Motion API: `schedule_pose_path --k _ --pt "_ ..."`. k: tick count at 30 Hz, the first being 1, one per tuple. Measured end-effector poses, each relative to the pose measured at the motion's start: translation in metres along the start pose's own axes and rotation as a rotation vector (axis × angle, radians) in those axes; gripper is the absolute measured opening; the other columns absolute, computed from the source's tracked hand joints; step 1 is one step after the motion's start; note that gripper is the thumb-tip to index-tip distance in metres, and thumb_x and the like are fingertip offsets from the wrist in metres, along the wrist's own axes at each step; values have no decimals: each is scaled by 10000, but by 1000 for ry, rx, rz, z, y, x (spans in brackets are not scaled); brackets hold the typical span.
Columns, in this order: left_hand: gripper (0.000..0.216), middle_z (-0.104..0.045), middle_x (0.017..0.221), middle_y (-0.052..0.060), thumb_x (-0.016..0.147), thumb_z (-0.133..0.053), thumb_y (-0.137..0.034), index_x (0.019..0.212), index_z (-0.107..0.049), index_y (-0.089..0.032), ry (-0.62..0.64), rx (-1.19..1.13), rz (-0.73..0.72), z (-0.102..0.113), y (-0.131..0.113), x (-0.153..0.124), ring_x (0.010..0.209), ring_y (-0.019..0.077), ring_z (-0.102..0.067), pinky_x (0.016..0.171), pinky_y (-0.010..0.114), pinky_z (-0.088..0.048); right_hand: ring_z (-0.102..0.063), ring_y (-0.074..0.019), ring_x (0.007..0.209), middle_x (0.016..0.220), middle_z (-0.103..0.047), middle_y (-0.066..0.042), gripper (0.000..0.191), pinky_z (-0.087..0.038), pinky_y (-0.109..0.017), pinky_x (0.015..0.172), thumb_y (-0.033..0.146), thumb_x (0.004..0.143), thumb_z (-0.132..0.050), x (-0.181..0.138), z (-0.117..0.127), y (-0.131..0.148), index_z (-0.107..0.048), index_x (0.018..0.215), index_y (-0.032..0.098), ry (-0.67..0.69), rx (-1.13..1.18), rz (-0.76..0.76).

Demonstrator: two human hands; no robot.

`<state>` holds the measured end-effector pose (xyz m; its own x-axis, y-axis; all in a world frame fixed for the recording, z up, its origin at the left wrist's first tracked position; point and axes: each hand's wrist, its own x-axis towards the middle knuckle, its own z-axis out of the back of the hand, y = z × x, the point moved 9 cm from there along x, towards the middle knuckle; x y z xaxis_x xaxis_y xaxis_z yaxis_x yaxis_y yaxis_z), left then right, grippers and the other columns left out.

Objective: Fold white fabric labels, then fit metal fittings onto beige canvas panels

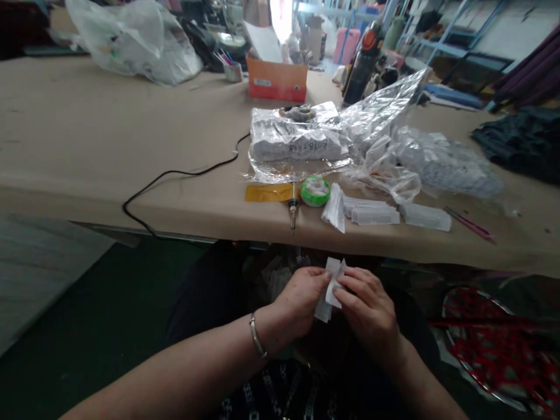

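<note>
White paper labels (329,290): small stack held below the near edge of the table (87,175), over the person's lap. Left hand (300,303) pinches the stack's left side; right hand (370,309) pinches its right side, fingertips (339,286) of both closed on the paper. A metal bracelet (257,335) sits on the left wrist.

Positions relative to the table's near edge:
- Soldering iron (293,213) lies right at the edge, tip overhanging it, directly above the hands; its black cord (175,175) runs left along the surface and loops over the edge.
- Green tape roll (315,191) just behind the iron, beside a yellow strip (269,192).
- Rows of white label stacks (376,213) near the edge, right of the roll.
- Clear plastic bags (332,137) of labels farther back.
- Pink pens (470,224) near the edge, far right.

Left half of the surface is bare. A red wire basket (494,344) stands right of the right hand, apart.
</note>
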<state>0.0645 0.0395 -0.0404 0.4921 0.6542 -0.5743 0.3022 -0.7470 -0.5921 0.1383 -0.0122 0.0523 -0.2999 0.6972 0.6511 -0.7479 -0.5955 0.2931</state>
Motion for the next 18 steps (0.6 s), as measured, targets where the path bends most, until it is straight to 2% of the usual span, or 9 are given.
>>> schedule_pose_path --k 4,13,16,18 --pt "153 -582 609 18 698 -714 -189 695 -609 -76 -33 -56 -26 5 -4 -3 498 73 -512 488 190 -356 -586 -226 1124 1028 -692 -91 205 -490 -443 958 79 872 -544 -8 -23 10 -672 997 177 37 24 40" --pt "235 -603 711 32 666 -751 -257 754 -607 -92 -68 -97 -54 15 -1 -3 561 79 -524 518 197 -363 -576 -228 1155 1041 -700 -86 204 -479 -447 978 93 891 -516 -1 -24 17 -675 990 175 110 26 92" --pt "290 -600 709 37 671 -759 -323 751 -613 -86 -21 -108 -52 11 0 -4 562 76 -524 512 189 -358 -583 -229 1143 1038 -699 -90 200 -485 -444 969 85 891 -511 0 -25 17 -670 976 172 128 28 89" --pt "270 -602 707 40 675 -754 -300 758 -615 -83 4 -102 -35 10 4 -2 561 75 -531 509 181 -363 -589 -227 1133 1029 -701 -88 196 -491 -438 963 84 891 -508 -2 -26 17 -666 969 170 125 30 94"
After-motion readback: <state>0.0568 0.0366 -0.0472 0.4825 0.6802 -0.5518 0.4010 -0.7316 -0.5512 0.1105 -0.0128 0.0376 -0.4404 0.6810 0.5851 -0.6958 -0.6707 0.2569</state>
